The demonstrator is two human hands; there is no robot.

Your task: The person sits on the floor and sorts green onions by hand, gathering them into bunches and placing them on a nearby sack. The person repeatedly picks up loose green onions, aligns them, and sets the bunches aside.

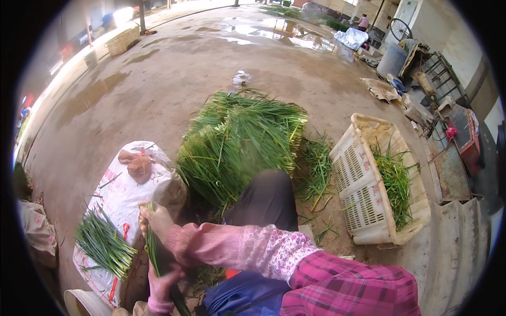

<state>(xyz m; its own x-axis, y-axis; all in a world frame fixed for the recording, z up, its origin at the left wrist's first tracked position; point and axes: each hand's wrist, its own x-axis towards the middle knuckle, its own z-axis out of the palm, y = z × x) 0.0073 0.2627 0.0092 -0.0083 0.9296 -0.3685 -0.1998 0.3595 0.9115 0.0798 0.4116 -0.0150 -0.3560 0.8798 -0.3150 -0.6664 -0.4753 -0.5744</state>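
Observation:
My right hand (155, 217) is closed around the upper end of a bunch of green garlic chives (151, 247), beside the white woven sack. Lower down, my left hand (164, 282) is at the same bunch, blurred, with its fingers partly apart; whether it grips the stalks is unclear. On the white woven sack (130, 197) lie another bunch of chives (104, 245), red ties (125, 230) and a brown cloth (135, 166). A large heap of chives (245, 138) rests on the ground beyond my knee.
A cream plastic crate (361, 197) holding loose green leaves stands tilted at the right. Leaf scraps (316, 170) lie between it and the heap. A white bucket (79, 302) stands at the lower left. Scrap, a blue barrel (392, 59) and a person (362, 22) are farther off.

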